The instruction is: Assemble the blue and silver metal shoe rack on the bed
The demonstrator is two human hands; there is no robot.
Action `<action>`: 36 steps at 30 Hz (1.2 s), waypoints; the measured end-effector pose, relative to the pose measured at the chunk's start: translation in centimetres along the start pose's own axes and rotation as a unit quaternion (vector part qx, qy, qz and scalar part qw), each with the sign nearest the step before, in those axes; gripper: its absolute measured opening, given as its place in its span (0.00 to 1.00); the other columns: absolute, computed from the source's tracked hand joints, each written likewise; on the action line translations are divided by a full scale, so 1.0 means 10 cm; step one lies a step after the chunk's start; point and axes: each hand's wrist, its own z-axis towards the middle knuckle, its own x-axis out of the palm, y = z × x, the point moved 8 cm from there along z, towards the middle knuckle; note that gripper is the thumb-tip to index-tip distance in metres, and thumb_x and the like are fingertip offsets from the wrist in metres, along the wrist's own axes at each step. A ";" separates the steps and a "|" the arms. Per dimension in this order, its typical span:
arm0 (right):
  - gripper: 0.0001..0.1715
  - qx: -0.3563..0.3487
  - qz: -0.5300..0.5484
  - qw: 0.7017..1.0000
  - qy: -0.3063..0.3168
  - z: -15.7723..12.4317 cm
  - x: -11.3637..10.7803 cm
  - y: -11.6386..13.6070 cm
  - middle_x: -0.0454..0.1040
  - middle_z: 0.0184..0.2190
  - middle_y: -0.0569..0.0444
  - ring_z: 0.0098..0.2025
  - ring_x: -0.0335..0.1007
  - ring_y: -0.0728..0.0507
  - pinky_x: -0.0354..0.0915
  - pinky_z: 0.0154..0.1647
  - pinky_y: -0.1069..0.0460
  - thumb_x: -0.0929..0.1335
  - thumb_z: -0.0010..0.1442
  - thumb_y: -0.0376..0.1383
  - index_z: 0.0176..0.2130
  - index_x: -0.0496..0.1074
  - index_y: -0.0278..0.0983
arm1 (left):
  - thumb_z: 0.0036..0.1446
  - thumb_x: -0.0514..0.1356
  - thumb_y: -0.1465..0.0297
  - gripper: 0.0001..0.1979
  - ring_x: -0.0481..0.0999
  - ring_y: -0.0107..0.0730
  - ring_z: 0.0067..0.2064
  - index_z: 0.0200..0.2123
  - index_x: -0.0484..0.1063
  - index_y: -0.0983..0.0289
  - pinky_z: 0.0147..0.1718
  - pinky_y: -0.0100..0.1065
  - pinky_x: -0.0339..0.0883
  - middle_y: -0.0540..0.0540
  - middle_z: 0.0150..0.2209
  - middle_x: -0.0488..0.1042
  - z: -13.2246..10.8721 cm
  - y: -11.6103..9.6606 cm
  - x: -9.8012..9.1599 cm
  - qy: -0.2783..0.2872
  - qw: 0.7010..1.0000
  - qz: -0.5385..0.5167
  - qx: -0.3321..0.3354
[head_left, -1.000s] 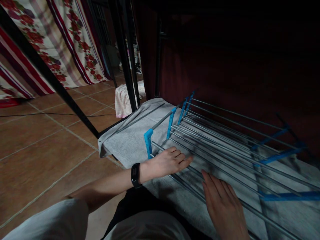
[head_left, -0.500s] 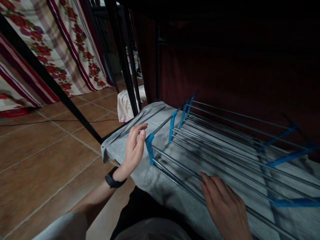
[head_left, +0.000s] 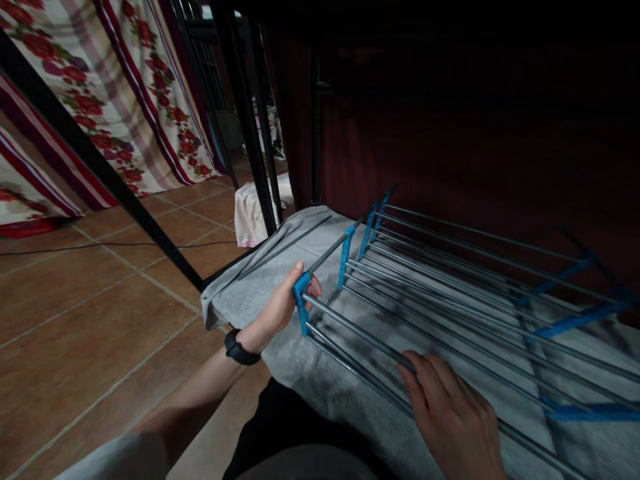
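Note:
A drying rack (head_left: 380,341) with grey metal rods and blue plastic joints lies across a grey cloth (head_left: 250,297). My left hand (head_left: 286,301) is closed around the blue corner joint (head_left: 302,287) at the rack's near left end, thumb on top and fingertips showing behind it. A black band (head_left: 242,348) circles the left wrist. Farther right, my right hand (head_left: 453,407) wraps over the rack's nearest rod, its fingers curled on it. Part of the rod is hidden beneath that hand.
Black metal posts (head_left: 255,127) of a frame stand around the cloth-covered surface. Behind hangs a dark red curtain (head_left: 425,153). At left are a floral curtain (head_left: 135,87), tiled floor (head_left: 100,313) and a thin black cable (head_left: 120,244). A striped cloth (head_left: 250,213) hangs beyond the posts.
My left hand has moved right from beside the blue corner joint and closed around it. My right hand stays on the near rod, and the rack has barely shifted.

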 end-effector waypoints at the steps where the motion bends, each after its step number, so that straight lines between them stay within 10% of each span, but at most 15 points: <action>1: 0.17 -0.001 -0.001 1.000 0.000 0.00 0.00 0.00 0.74 0.31 0.54 0.30 0.69 0.48 0.59 0.31 0.52 0.58 0.70 0.42 0.43 0.71 0.37 | 0.61 0.45 0.46 0.32 0.62 0.27 0.22 0.24 0.72 0.67 0.24 0.31 0.58 0.53 0.21 0.67 0.00 -0.01 0.00 0.000 1.000 0.004 0.007; 36: 0.13 -0.051 -0.019 0.997 -0.050 -0.06 -0.06 0.05 0.74 0.32 0.50 0.31 0.68 0.46 0.59 0.37 0.49 0.63 0.68 0.38 0.45 0.71 0.32 | 0.62 0.48 0.52 0.26 0.59 0.26 0.22 0.24 0.69 0.65 0.25 0.31 0.55 0.49 0.18 0.62 -0.05 0.03 0.07 -0.007 1.000 0.003 0.009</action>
